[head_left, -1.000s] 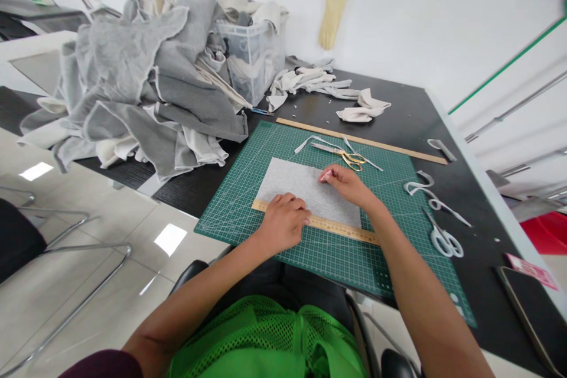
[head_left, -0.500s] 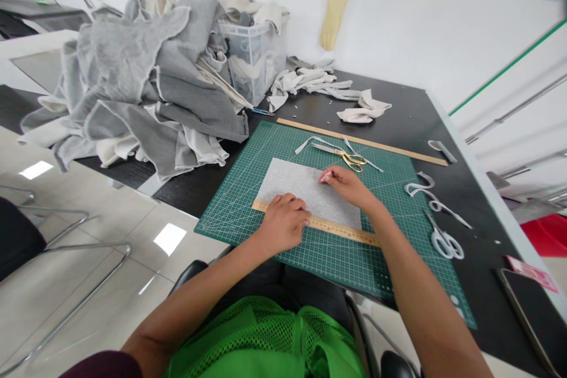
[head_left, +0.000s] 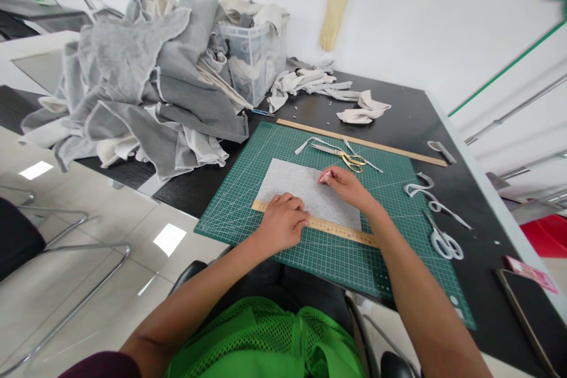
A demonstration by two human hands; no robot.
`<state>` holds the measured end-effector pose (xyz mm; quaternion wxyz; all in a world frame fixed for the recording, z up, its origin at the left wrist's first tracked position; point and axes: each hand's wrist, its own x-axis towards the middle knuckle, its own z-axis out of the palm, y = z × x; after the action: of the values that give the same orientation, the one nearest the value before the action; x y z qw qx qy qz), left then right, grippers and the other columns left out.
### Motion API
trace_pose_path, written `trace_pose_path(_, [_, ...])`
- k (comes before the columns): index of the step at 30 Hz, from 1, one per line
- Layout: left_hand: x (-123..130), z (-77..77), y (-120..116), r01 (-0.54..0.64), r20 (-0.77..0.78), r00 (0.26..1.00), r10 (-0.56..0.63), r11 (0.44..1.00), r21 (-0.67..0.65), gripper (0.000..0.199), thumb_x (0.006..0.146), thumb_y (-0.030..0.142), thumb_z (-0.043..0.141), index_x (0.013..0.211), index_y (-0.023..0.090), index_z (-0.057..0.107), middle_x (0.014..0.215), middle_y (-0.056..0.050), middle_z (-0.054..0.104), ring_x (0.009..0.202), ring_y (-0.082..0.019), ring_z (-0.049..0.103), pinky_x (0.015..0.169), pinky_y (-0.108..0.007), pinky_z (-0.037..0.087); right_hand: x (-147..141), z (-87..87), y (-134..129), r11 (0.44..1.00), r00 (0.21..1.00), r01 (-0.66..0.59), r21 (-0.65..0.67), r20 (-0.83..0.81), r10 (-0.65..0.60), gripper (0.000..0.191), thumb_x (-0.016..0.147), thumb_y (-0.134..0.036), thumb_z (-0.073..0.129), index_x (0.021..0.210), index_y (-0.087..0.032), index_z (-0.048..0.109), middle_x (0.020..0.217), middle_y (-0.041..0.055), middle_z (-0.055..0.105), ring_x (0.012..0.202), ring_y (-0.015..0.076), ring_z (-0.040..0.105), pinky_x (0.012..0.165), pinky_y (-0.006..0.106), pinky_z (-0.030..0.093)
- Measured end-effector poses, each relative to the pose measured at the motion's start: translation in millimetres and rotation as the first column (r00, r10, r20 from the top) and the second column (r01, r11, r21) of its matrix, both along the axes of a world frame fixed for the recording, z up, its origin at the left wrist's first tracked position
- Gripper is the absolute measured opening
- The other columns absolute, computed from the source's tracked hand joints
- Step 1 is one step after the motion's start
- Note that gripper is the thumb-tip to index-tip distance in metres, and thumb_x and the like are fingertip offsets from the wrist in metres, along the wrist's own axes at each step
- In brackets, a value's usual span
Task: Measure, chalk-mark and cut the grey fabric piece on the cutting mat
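Note:
A flat rectangle of light grey fabric (head_left: 305, 183) lies on the green cutting mat (head_left: 230, 201). Along its near edge runs a wooden ruler (head_left: 341, 229). My left hand (head_left: 283, 221) presses down on the ruler with its fingers curled and close together. Over the fabric's far right part, my right hand (head_left: 345, 183) pinches a small pale pinkish-white piece (head_left: 326, 177) that looks like tailor's chalk. Just beyond that hand are gold-handled scissors (head_left: 343, 156) and a thin fabric strip (head_left: 310, 140) on the mat.
White-handled scissors (head_left: 445, 242) and curled strips (head_left: 425, 190) lie at the mat's right. A long wooden ruler (head_left: 363, 142) spans its far edge. A large grey fabric heap (head_left: 133, 77) and a clear plastic bin (head_left: 254, 62) stand back left. A phone (head_left: 534, 313) lies front right.

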<state>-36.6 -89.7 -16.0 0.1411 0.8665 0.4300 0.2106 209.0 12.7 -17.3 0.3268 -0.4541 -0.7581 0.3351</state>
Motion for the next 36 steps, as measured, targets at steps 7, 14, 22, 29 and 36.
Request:
trace_pose_path(7, [0,0.6,-1,-0.014,-0.004,1.0,0.014,1.0,-0.007,0.014,0.094,0.028,0.064,0.096,0.029,0.078,0.098,-0.004,0.064,0.103,-0.024,0.053,0.088,-0.042,0.041,-35,14.9,-21,0.997,0.992,0.033,-0.073,-0.12,-0.041,0.022,0.091,-0.046,0.067,0.092,-0.025,0.069,0.087,0.0038,0.068,0.081,0.0224,0.059,0.073,0.035,0.047])
trace_pose_path(14, [-1,-1.0,0,-0.015,0.006,1.0,0.015,1.0,-0.004,0.013,0.094,0.029,0.065,0.095,0.028,0.078,0.099,-0.004,0.064,0.104,-0.024,0.053,0.087,-0.041,0.04,-54,11.4,-33,0.922,0.97,-0.118,-0.368,-0.242,0.028,0.035,0.091,-0.057,0.064,0.088,-0.022,0.063,0.064,-0.0022,0.057,0.054,0.0145,0.052,0.05,0.027,0.044])
trace_pose_path(22, [-1,1.3,-1,-0.004,0.006,1.0,0.004,1.0,-0.002,0.014,0.096,0.029,0.063,0.094,0.028,0.078,0.099,-0.003,0.064,0.103,-0.023,0.052,0.086,-0.04,0.039,-5,40.4,-23,0.883,0.965,-0.175,-0.435,-0.255,0.066,0.029,0.087,-0.047,0.076,0.095,-0.02,0.067,0.07,-0.0007,0.063,0.062,0.0136,0.058,0.059,0.027,0.05])
trace_pose_path(29, [-2,2.6,0,0.002,-0.019,1.0,-0.002,1.0,-0.019,0.016,0.096,0.025,0.061,0.095,0.028,0.077,0.1,-0.004,0.064,0.104,-0.024,0.051,0.086,-0.04,0.04,0,46.4,-26,0.856,0.96,-0.268,-0.442,-0.202,0.196,0.033,0.081,-0.041,0.081,0.103,-0.022,0.064,0.076,-0.0011,0.067,0.061,0.0136,0.06,0.06,0.028,0.051])
trace_pose_path(36, [-2,4.7,-1,-0.01,-0.031,0.999,0.009,1.0,-0.014,0.013,0.094,0.027,0.065,0.097,0.028,0.077,0.099,-0.004,0.063,0.104,-0.024,0.051,0.086,-0.04,0.04,-9,42.2,-27,0.811,0.931,-0.354,-0.466,-0.091,0.354,0.026,0.086,-0.045,0.075,0.089,-0.02,0.069,0.076,0.0005,0.065,0.067,0.0165,0.06,0.063,0.029,0.049])
